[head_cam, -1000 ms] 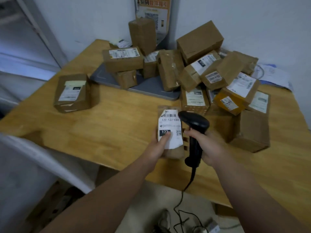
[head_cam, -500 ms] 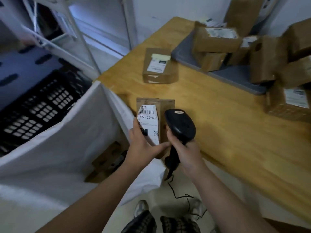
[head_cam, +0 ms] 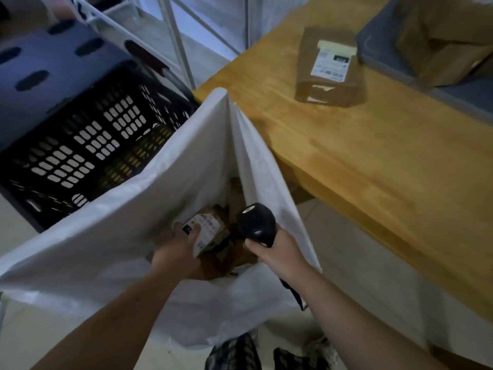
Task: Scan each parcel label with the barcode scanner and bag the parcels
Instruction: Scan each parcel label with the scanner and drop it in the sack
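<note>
Head view: left hand (head_cam: 177,252) grips the labelled parcel (head_cam: 206,231), thumb on the label, low inside the mouth of the white bag (head_cam: 133,209), looks set to drop it onto the boxes (head_cam: 224,263) lying in there. Right hand (head_cam: 277,253) is wrapped round the scanner (head_cam: 256,221) handle, just beside, probably parked for the next scan. 1 more labelled box (head_cam: 329,68) waits on the wooden table (head_cam: 373,169), well apart. Black crate (head_cam: 93,134) sits behind the bag.

The left forearm (head_cam: 106,316) and right forearm (head_cam: 360,311) are bare to the frame's edge, as are the left hand (head_cam: 176,253) and right hand (head_cam: 278,253). Black-and-white checked cloth (head_cam: 234,353) covers the legs.
</note>
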The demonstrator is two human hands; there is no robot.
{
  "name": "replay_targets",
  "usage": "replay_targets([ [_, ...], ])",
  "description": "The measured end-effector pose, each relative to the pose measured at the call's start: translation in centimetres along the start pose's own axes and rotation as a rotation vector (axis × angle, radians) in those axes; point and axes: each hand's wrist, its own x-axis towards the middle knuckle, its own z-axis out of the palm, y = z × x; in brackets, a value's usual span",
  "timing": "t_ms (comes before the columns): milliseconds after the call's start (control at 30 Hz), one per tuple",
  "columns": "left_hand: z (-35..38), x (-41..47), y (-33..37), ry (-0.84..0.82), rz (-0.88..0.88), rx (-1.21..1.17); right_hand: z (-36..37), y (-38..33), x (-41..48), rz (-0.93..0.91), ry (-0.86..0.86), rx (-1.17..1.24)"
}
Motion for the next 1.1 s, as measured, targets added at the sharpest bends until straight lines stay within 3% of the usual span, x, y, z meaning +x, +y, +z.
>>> replay_targets([
  [167, 5.8, 6.4, -0.6, -0.048, 0.076, 0.296, 3.8, 3.1, 5.3, 0.026, -0.038, -0.145],
  [333, 13.3, 10.0, -1.7, -0.022, 0.06, 0.227, 6.5, 7.3, 8.7, 0.048, -0.092, -0.182],
  [467, 13.8, 10.3, -0.6, -0.019, 0.042, 0.259, 7.2, 8.8, 9.5, 0.051, -0.067, -0.243],
  [667, 7.3, 8.7, 1.9, 0.065, 0.187, 0.09, 5.0, 6.7, 5.8, -0.008, 0.041, -0.249],
  [833, -1.3, 4.0, 4.8, 0.185, 0.266, -0.048, 0.6, 3.0, 1.0, -0.028, 0.246, -0.133],
  [1100, -16.0, -2.1, 13.6, 0.472, 0.567, 0.138, -11.9, -2.6, -7.6, -0.037, 0.581, 0.042],
])
